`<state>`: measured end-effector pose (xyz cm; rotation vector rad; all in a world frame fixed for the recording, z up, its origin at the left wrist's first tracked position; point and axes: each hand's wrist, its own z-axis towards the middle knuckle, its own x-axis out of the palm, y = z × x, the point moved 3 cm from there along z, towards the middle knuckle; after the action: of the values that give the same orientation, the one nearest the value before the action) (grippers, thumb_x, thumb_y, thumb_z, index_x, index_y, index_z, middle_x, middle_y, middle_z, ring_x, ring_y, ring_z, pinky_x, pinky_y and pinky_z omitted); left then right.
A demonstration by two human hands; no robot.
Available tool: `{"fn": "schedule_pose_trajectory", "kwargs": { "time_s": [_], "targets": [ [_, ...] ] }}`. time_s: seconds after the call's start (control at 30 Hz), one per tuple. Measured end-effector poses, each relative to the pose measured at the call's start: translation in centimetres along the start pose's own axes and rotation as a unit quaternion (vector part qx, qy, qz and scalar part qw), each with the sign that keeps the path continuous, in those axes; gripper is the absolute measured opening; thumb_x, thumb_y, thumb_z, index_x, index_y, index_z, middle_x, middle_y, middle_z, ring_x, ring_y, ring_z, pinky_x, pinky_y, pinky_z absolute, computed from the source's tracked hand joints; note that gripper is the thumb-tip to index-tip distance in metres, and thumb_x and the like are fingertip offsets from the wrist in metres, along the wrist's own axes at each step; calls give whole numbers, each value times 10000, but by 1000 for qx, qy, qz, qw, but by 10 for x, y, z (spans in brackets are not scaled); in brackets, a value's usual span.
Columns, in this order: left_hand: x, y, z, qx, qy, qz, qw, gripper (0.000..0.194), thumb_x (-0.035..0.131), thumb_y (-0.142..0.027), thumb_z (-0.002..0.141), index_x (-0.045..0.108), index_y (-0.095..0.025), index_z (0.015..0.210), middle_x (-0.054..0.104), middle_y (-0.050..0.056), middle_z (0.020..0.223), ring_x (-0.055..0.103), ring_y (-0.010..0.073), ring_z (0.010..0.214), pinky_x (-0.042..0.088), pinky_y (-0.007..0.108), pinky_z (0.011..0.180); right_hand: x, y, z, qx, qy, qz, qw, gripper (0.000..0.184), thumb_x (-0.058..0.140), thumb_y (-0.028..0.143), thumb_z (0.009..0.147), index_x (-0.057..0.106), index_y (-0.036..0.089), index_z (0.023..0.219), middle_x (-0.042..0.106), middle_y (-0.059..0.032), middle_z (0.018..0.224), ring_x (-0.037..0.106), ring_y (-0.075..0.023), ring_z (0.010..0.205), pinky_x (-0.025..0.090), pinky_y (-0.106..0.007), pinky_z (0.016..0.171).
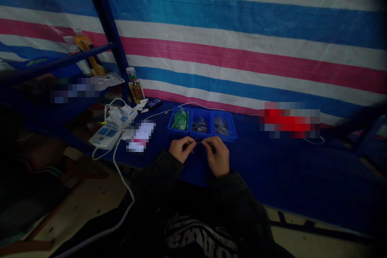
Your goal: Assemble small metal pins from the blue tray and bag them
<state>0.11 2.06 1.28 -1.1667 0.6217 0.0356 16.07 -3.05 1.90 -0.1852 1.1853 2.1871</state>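
Between my two hands stretches a thin, light-coloured, stick-like piece (199,142), too small to name more exactly. My left hand (182,149) pinches its left end and my right hand (218,155) pinches the other. Just beyond my fingers stand three joined blue bins. The left bin (178,132) holds green pieces (180,119), the middle bin (198,134) small shiny metal parts (200,125), and the right bin (232,131) brownish, partly see-through pieces (221,125). Dim light hides finer detail.
Power strips (104,136) with plugs and white cables lie on the left of the blue table (272,169). Beside them are a blurred-out phone-like object (141,136) and a bottle (136,85). A blurred-out red object (287,120) lies right. Striped sheeting (229,48) hangs behind.
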Motion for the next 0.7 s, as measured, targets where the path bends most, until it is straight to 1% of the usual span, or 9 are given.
{"fn": "schedule_pose_trajectory", "kwargs": {
  "time_s": [0.1, 0.17, 0.2, 0.3, 0.4, 0.47, 0.53, 0.63, 0.7],
  "targets": [
    [-1, 1, 0, -6, -16, 5, 1000, 231, 555, -354, 918, 669, -159, 871, 673, -5, 620, 586, 103, 543, 415, 191, 568, -3, -1, 10, 11, -60, -22, 998, 189, 513, 286, 953, 670, 197, 897, 665, -61, 884, 625, -194, 854, 493, -317, 790],
    [-1, 2, 0, -9, -17, 7, 1000, 234, 554, -355, 918, 670, -157, 875, 674, -3, 619, 582, 104, 538, 412, 193, 564, -3, -5, 19, 32, -94, -47, 994, 223, 510, 324, 957, 686, 187, 962, 685, -68, 897, 633, -194, 836, 491, -314, 779],
    [-1, 2, 0, -9, -14, 7, 1000, 237, 551, -358, 919, 669, -157, 878, 675, -1, 622, 585, 105, 542, 416, 193, 570, -2, -8, 23, 46, -96, -61, 992, 247, 512, 342, 955, 687, 184, 1028, 697, -67, 891, 637, -191, 802, 490, -309, 756],
    [0, 2, 0, -8, -10, 3, 1000, 246, 544, -367, 922, 667, -158, 881, 676, 0, 631, 592, 107, 555, 427, 194, 587, 3, -20, 28, 82, -57, -98, 990, 361, 533, 379, 937, 635, 188, 1225, 707, -34, 786, 620, -176, 654, 477, -292, 667],
    [-1, 3, 1, -9, -16, 0, 1000, 244, 545, -364, 920, 668, -160, 869, 669, -5, 621, 573, 99, 537, 413, 190, 569, 5, -27, 20, 75, -37, -110, 990, 304, 504, 367, 946, 688, 177, 1094, 729, -60, 852, 652, -180, 703, 490, -291, 705],
    [-2, 5, 1, -14, -31, 5, 999, 234, 547, -354, 918, 670, -163, 863, 660, -11, 609, 562, 94, 530, 404, 186, 562, 8, -28, 12, 55, 5, -127, 990, 281, 479, 339, 957, 709, 189, 1013, 742, -69, 929, 678, -184, 783, 493, -281, 751],
    [-3, 7, 2, -24, -49, 12, 998, 228, 545, -348, 917, 670, -165, 865, 647, -17, 596, 556, 91, 528, 399, 184, 561, 12, -27, 6, 44, 76, -166, 982, 261, 476, 307, 960, 717, 220, 1013, 750, -55, 970, 693, -184, 827, 486, -267, 758],
    [-5, 9, 3, -33, -59, 16, 998, 227, 541, -347, 917, 671, -167, 873, 638, -20, 591, 555, 92, 527, 398, 186, 559, 20, -23, 3, 45, 172, -245, 953, 278, 464, 272, 968, 688, 285, 1132, 756, -36, 978, 704, -188, 843, 469, -261, 730],
    [-4, 10, 4, -33, -57, 13, 998, 227, 541, -348, 916, 671, -166, 876, 640, -19, 592, 560, 94, 529, 400, 186, 559, 23, -20, 4, 52, 209, -288, 933, 311, 445, 272, 979, 647, 316, 1211, 757, -35, 959, 706, -192, 827, 457, -263, 707]
  ]
}}
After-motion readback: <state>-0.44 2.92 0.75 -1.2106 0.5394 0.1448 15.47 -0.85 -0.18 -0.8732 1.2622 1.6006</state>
